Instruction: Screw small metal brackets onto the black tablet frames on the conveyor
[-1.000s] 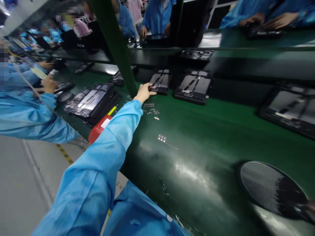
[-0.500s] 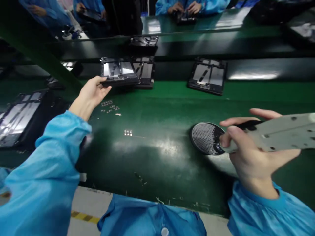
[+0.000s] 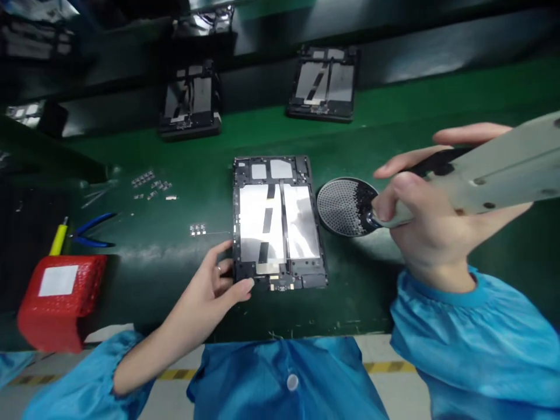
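An opened tablet [image 3: 298,224] lies in front of me, its inner side up with silver battery panels and black ribbon cables showing. My left hand [image 3: 221,280] grips its lower left corner, thumb on top and fingers along the side. In my right hand [image 3: 437,227] is a pale electric screwdriver [image 3: 503,175], pointing left. Its tip is over a round perforated dish [image 3: 339,204], whose right part is covered with small dark screws. The dish stands close to the tablet's right edge. Whether the bit touches a screw, I cannot tell.
Two more opened tablets [image 3: 326,84] [image 3: 189,102] lie at the back of the green bench [image 3: 175,297]. Small metal parts [image 3: 151,184] are scattered on the left. Blue-handled pliers [image 3: 94,230], a yellow-handled tool [image 3: 59,238] and a red wrapped packet [image 3: 65,291] lie farther left.
My left hand has brought the tablet from the back row towards me, onto the bench beside the dish. My right hand still holds the screwdriver at the dish. The view has tilted down.
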{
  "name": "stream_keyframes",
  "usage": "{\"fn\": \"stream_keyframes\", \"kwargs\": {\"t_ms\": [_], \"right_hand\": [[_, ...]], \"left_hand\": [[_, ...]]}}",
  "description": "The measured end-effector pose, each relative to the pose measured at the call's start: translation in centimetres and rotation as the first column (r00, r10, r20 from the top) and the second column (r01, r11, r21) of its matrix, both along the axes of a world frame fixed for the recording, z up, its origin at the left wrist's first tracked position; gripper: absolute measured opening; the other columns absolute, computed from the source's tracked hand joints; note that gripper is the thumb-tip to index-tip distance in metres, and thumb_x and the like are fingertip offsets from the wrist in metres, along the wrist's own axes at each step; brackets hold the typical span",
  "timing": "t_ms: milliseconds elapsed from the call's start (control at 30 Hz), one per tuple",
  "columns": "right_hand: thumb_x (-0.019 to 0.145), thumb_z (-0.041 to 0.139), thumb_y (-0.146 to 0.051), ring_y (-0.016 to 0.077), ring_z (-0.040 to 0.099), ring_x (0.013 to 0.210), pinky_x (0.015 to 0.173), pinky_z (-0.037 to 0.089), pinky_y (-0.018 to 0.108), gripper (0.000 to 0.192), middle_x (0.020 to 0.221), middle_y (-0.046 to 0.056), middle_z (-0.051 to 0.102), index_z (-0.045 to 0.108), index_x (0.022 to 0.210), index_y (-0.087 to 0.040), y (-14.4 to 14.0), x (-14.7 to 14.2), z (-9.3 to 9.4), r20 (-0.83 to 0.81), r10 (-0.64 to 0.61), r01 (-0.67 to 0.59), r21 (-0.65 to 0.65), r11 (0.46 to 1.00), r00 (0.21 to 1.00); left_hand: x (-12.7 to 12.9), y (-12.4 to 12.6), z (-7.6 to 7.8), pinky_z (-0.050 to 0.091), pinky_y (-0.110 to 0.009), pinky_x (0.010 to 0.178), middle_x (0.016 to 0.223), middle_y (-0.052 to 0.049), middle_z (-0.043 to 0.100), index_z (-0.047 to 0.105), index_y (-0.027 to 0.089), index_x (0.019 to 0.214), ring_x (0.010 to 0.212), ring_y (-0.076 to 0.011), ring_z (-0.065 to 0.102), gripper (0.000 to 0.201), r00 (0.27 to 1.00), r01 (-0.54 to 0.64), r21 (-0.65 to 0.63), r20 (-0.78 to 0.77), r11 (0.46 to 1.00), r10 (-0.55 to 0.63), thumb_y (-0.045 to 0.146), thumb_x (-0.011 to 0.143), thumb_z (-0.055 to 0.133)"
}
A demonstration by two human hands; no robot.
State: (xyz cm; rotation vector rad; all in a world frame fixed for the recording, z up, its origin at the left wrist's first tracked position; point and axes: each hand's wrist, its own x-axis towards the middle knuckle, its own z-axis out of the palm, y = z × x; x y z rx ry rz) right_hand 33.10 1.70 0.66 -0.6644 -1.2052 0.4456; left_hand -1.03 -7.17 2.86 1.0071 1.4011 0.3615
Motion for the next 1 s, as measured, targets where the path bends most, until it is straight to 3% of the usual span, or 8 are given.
{"fn": "stream_keyframes", "kwargs": {"t_ms": [100,233,333,533,633,733,900,1000], "right_hand": [[0.091,0.094,-0.027,0.0163,0.071,0.066,0.036,0.041,0.017,0.039,0.088,0.003,0.069,0.071,0.12,-0.016,0.0,-0.4,0.2,-0.025,-0.027,0.027,-0.007,1.0,0.999],[0.091,0.094,-0.028,0.0158,0.071,0.065,0.036,0.035,0.016,0.036,0.087,0.002,0.061,0.068,0.112,-0.015,0.6,-0.4,-0.4,-0.025,-0.032,0.033,0.062,0.997,0.999],[0.094,0.09,-0.02,0.0139,0.068,0.06,0.038,0.039,0.016,0.031,0.079,-0.001,0.056,0.069,0.116,-0.014,0.8,-0.2,-1.0,-0.006,0.076,-0.075,0.105,0.992,0.997],[0.097,0.088,-0.024,0.0137,0.075,0.073,0.037,0.04,0.015,0.032,0.093,0.001,0.064,0.066,0.119,-0.017,-0.1,-0.6,-0.6,-0.001,0.167,-0.166,0.02,0.986,0.986],[0.093,0.091,-0.028,0.0143,0.074,0.07,0.036,0.043,0.018,0.034,0.093,0.001,0.058,0.066,0.113,-0.019,-0.5,-0.9,0.0,-0.002,0.115,-0.115,-0.06,0.992,0.993],[0.091,0.092,-0.032,0.0113,0.072,0.069,0.037,0.044,0.018,0.035,0.1,0.001,0.059,0.065,0.11,-0.02,-0.8,-0.9,0.2,0.015,0.125,-0.123,-0.127,0.984,0.992],[0.099,0.082,-0.023,0.0067,0.073,0.077,0.043,0.046,0.015,0.021,0.109,0.002,0.054,0.069,0.115,-0.02,-1.0,-0.7,-0.1,0.049,0.138,-0.135,-0.066,0.989,0.989],[0.102,0.075,-0.019,0.0005,0.065,0.066,0.045,0.046,0.012,0.014,0.102,0.0,0.05,0.068,0.114,-0.019,-0.8,-0.6,-0.2,0.18,0.136,-0.134,-0.025,0.991,0.974]], "left_hand": [[-1.8,1.8,1.8,0.073,-0.054,0.084,0.145,-0.015,0.076,0.067,0.031,0.159,0.098,-0.0345,0.084,0.072,0.875,0.339,0.168,-0.417,0.926,-0.245,0.07,0.1,0.076],[-4.8,7.1,3.1,0.063,-0.054,0.092,0.133,-0.013,0.071,0.077,0.031,0.145,0.1,-0.0349,0.074,0.055,0.611,0.607,0.303,-0.769,0.735,-0.187,0.066,0.104,0.068],[-6.3,10.7,2.4,0.059,-0.051,0.102,0.128,-0.013,0.066,0.078,0.027,0.131,0.115,-0.0364,0.068,0.046,0.543,0.675,0.283,-0.816,0.681,-0.199,0.058,0.098,0.073],[-6.8,12.4,2.1,0.053,-0.042,0.091,0.118,-0.003,0.071,0.065,0.03,0.098,0.108,-0.0308,0.068,0.031,0.608,0.618,0.263,-0.757,0.741,-0.238,0.057,0.09,0.079],[-6.8,11.8,2.4,0.054,-0.041,0.092,0.12,0.003,0.077,0.062,0.032,0.102,0.106,-0.0276,0.072,0.031,0.662,0.527,0.262,-0.722,0.808,-0.198,0.055,0.093,0.081],[-6.8,11.6,2.4,0.056,-0.041,0.091,0.116,0.004,0.077,0.071,0.04,0.119,0.107,-0.0287,0.074,0.033,0.677,0.513,0.281,-0.713,0.811,-0.181,0.058,0.093,0.082],[-6.6,11.7,2.1,0.053,-0.04,0.081,0.113,0.008,0.084,0.08,0.042,0.11,0.088,-0.0265,0.072,0.027,0.615,0.522,0.23,-0.769,0.821,-0.176,0.066,0.1,0.071],[-6.5,11.7,2.2,0.057,-0.042,0.088,0.113,0.007,0.085,0.081,0.042,0.111,0.094,-0.0278,0.076,0.029,0.631,0.492,0.247,-0.762,0.835,-0.145,0.065,0.094,0.077]]}}
